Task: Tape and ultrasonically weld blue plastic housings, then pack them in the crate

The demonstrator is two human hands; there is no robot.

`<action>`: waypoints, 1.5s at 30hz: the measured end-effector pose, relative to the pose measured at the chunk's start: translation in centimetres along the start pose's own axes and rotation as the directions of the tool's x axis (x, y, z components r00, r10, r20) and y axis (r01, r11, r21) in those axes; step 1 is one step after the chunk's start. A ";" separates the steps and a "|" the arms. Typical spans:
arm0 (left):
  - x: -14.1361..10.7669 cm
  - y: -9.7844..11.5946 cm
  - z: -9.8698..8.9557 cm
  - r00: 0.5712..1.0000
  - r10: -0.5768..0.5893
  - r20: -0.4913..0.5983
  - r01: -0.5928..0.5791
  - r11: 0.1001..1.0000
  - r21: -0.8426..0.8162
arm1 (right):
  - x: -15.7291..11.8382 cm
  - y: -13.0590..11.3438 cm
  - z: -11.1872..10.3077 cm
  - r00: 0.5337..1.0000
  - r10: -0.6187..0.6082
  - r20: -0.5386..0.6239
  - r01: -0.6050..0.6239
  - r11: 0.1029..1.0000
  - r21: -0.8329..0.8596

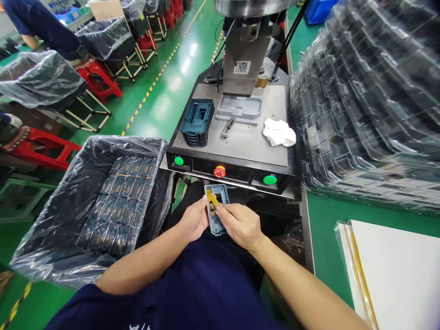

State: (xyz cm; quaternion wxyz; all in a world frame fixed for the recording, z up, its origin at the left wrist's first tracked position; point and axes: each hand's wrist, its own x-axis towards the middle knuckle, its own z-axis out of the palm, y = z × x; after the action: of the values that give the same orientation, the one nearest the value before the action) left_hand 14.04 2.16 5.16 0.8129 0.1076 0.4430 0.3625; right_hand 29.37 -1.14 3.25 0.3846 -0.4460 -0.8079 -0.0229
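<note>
Blue plastic housing (pixel 217 228) sits firmly grasped in the left hand (pixel 194 220) while the right hand (pixel 240 225) pinches a narrow yellow strip (pixel 212 198) against its opening.

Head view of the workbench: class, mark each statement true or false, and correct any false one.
1. The left hand holds a blue casing, and the right hand holds a yellow strip to it. True.
2. The red stop button sits between the green buttons. True.
3. The white cloth lies in the lined bin. False: it lies on the machine's steel plate.
4. The bin holds no casings. False: rows of dark casings lie in it.
</note>
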 end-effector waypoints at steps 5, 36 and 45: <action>0.2 -0.3 -0.4 1.000 0.013 0.011 -0.012 1.000 -0.012 | 0.0 -0.2 0.0 0.997 -0.056 0.059 0.058 0.998 -0.031; -0.8 0.2 -0.7 0.977 0.159 0.140 -0.163 0.987 0.012 | 0.5 -1.8 -0.3 0.883 0.374 0.285 -0.388 0.922 -0.008; 0.2 2.4 -2.6 0.864 0.443 0.238 -0.500 0.707 0.501 | 6.0 1.8 -3.9 0.853 0.381 0.357 -0.396 0.918 -0.034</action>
State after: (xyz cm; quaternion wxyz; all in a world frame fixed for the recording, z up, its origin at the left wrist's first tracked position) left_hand 10.87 3.65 4.73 0.6486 0.4625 0.4439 0.4103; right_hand 31.21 2.74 9.28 0.2377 -0.5885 -0.7575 0.1528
